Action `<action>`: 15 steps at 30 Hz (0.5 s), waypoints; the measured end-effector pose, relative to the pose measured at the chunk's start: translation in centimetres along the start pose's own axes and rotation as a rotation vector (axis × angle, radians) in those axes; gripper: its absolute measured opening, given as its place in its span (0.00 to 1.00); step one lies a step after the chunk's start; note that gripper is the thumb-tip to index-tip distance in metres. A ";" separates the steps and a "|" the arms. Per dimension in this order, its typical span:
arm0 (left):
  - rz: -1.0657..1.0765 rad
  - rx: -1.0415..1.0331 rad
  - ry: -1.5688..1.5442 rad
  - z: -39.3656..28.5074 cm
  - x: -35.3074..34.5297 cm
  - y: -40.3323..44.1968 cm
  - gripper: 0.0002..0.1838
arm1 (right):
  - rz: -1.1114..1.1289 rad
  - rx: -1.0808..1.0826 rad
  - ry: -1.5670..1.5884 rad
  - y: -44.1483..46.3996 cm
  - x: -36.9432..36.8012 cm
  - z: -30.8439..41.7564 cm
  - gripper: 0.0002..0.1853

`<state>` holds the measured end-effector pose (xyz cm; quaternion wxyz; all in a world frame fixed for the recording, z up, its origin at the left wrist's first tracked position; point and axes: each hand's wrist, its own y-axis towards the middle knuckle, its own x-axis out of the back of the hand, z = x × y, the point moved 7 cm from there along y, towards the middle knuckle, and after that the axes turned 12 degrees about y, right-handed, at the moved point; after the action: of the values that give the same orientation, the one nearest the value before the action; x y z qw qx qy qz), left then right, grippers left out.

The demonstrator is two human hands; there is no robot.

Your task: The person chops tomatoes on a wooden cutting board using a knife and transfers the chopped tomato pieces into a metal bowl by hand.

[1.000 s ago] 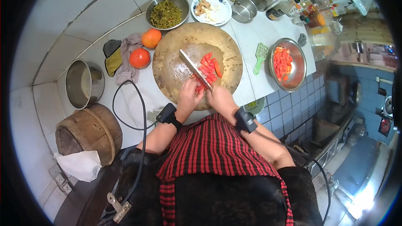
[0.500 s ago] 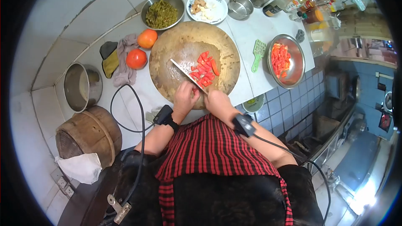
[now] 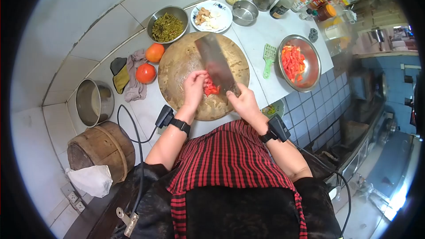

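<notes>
Chopped red pieces (image 3: 210, 88): on the near half of the chopping board (image 3: 175, 73), small heap, partly hidden under the cleaver. Tomato or pepper, cannot tell.

Cleaver (image 3: 216, 59): over the heap, broad face turned up toward the camera, blurred. Right hand (image 3: 245, 101) closed around its handle end. Left hand (image 3: 195, 86) beside the heap, fingers curled, tips close to the blade; whether they pinch a piece, cannot tell.

Risks (judged): a fingertip cut, if the left fingers straighten or stray under the edge; pieces skidding, since the wet-looking wood and moist flesh would offer little hold; pieces pushed off the near rim by a wide sweep of the flat blade.

Materials: board round, wooden, mottled, darker in patches. Blade a broad, roughly rectangular dark-grey metal sheet. Pieces glossy, irregular.

Outward, left of board: two smooth round tomatoes (image 3: 145, 74), then a crumpled cloth (image 3: 136, 74). Beyond the board: steel bowl (image 3: 185, 14) of coarse green chopped stuff; patterned white plate (image 3: 227, 12) with knobbly ginger-like lumps and pale cloves. Right: green slotted plastic tool (image 3: 269, 56), then a shiny steel basin (image 3: 314, 64) of more red pieces. Far left: ribbed wooden bucket (image 3: 99, 149).
</notes>
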<state>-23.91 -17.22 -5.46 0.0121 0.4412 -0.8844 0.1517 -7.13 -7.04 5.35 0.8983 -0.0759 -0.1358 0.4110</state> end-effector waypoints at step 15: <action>0.212 -0.470 0.696 -5.9 -2.5 1.5 0.09 | -0.185 -0.021 0.083 0.6 5.8 0.8 0.15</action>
<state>-24.19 -12.82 -0.60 0.3941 0.2559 -0.8785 0.0862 -4.14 -2.25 7.02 0.9364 -0.0892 -0.1092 0.3212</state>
